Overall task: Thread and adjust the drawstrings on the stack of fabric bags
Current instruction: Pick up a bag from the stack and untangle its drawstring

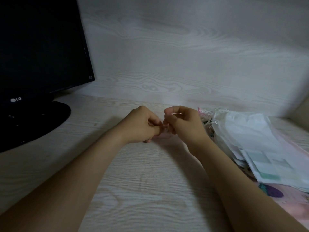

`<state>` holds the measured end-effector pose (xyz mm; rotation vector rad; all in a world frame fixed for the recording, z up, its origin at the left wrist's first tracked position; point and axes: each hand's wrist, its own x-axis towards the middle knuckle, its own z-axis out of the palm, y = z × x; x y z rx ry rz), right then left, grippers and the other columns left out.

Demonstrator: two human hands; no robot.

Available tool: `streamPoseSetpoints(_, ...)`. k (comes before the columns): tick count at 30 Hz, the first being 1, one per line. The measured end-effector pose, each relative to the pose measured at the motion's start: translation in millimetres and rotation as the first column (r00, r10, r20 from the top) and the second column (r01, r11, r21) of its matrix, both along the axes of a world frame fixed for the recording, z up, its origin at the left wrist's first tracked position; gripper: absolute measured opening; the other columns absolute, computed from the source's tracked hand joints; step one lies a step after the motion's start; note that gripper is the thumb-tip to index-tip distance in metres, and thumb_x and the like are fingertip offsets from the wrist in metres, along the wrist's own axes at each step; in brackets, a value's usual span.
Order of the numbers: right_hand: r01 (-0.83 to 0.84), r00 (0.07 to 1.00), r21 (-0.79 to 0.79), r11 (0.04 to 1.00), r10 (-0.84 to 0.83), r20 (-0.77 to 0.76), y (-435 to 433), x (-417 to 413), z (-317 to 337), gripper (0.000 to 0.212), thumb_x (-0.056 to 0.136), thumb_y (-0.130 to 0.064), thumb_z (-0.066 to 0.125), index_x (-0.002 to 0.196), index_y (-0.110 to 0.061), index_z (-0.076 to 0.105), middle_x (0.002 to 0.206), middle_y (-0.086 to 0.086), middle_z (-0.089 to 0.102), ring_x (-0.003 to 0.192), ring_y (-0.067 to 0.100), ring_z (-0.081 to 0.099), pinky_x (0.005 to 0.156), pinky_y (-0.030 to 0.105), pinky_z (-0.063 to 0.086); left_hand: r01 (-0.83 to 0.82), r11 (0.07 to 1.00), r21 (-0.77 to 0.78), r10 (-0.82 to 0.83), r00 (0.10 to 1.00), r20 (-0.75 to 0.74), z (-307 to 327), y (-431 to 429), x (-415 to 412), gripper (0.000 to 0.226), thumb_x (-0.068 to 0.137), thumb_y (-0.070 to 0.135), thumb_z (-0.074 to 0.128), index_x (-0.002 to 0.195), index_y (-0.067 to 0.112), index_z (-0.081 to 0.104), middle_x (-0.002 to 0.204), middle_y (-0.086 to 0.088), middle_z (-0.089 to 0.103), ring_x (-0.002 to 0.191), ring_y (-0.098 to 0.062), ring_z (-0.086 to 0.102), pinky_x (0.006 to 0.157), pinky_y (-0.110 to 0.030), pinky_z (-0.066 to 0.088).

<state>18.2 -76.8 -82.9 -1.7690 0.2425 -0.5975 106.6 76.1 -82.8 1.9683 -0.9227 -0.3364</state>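
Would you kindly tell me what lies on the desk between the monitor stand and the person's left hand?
Nothing lies there: the head view shows only bare wooden desk between the monitor stand and the left hand.

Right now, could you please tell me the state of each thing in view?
Left hand: fingers curled, contents hidden.
Right hand: pinches a white drawstring.
Stack of fabric bags: lies on the desk, strings loose.
LG monitor: screen dark.

Pale matt wood-grain desk (142,181); sheer white fabric bags (247,131).
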Motion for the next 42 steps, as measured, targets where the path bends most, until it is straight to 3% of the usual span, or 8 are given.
streamPoseSetpoints(4,0.012,0.992,0.162,0.987,-0.032,0.122,-7,-3,7,0.020,0.097,-0.001,0.065,0.115,-0.008,0.064,0.099,0.015,0.077,0.074,0.019,0.068,0.064,0.031,0.053,-0.076,0.996,-0.044,0.067,0.983,-0.171,0,0,2,0.013,0.094,0.007,0.073,0.083,0.007,0.081,0.077,-0.020,0.072,0.062,-0.020,0.061,0.059,-0.032,0.054)
streamPoseSetpoints(7,0.079,0.985,-0.222,0.972,-0.042,0.165,-9,-3,3,0.021,0.093,0.001,0.067,0.108,-0.013,0.065,0.095,0.005,0.074,0.075,0.010,0.070,0.061,0.021,0.053,-0.137,0.987,-0.081,0.110,0.956,-0.272,0,0,5,0.013,0.099,0.010,0.070,0.093,0.008,0.082,0.081,-0.011,0.077,0.065,-0.016,0.061,0.058,-0.030,0.052)
streamPoseSetpoints(12,0.021,1.000,-0.706,0.708,-0.003,0.028,-5,2,-9,0.018,0.079,-0.029,0.081,0.096,-0.026,0.076,0.085,-0.012,0.075,0.076,0.003,0.071,0.068,0.026,0.058,-0.124,0.990,-0.063,0.098,0.942,-0.322,1,2,6,0.013,0.102,0.013,0.067,0.103,0.012,0.081,0.084,-0.010,0.077,0.066,-0.009,0.067,0.057,-0.028,0.051)
streamPoseSetpoints(21,0.055,0.992,-0.855,0.516,0.068,0.105,-5,4,-3,0.002,0.082,-0.021,0.083,0.083,-0.023,0.082,0.075,-0.003,0.076,0.067,0.015,0.067,0.065,0.034,0.050,-0.129,0.991,-0.032,0.114,0.948,-0.296,4,0,3,0.012,0.101,0.019,0.071,0.101,0.018,0.083,0.093,-0.005,0.082,0.073,-0.008,0.069,0.056,-0.025,0.048)
streamPoseSetpoints(31,0.003,0.998,-0.924,0.381,0.051,0.024,-10,9,-4,0.020,0.086,-0.003,0.073,0.091,-0.020,0.083,0.083,0.008,0.071,0.077,0.028,0.066,0.070,0.044,0.055,-0.098,0.995,-0.021,0.091,0.969,-0.231,3,-2,3,0.006,0.086,0.015,0.080,0.089,0.015,0.085,0.072,-0.003,0.067,0.070,-0.016,0.052,0.057,-0.028,0.035)
streamPoseSetpoints(34,0.012,0.999,-0.925,0.379,0.031,0.026,-9,9,-5,0.026,0.083,0.001,0.070,0.094,-0.019,0.082,0.087,0.009,0.071,0.080,0.030,0.066,0.072,0.044,0.055,-0.142,0.986,-0.081,0.122,0.968,-0.219,2,-5,2,0.012,0.085,0.010,0.086,0.095,0.017,0.086,0.068,0.008,0.071,0.060,-0.001,0.061,0.054,-0.017,0.041)
streamPoseSetpoints(37,0.029,0.999,-0.924,0.382,0.012,0.036,-10,10,-7,0.023,0.082,0.001,0.069,0.089,-0.016,0.081,0.085,0.011,0.072,0.076,0.031,0.067,0.068,0.044,0.056,-0.172,0.975,-0.140,0.137,0.964,-0.227,0,-4,3,0.036,0.084,0.005,0.087,0.116,0.018,0.077,0.086,0.006,0.082,0.084,-0.002,0.077,0.076,-0.015,0.052)
streamPoseSetpoints(42,0.114,0.994,-0.785,0.609,-0.067,0.092,-8,7,-8,0.010,0.089,-0.012,0.075,0.091,-0.016,0.083,0.081,0.001,0.078,0.069,0.019,0.069,0.068,0.034,0.055,-0.186,0.968,-0.167,0.181,0.983,-0.043,-4,-4,4,0.028,0.083,0.015,0.090,0.106,0.026,0.078,0.086,0.010,0.081,0.092,-0.003,0.076,0.092,-0.027,0.058)
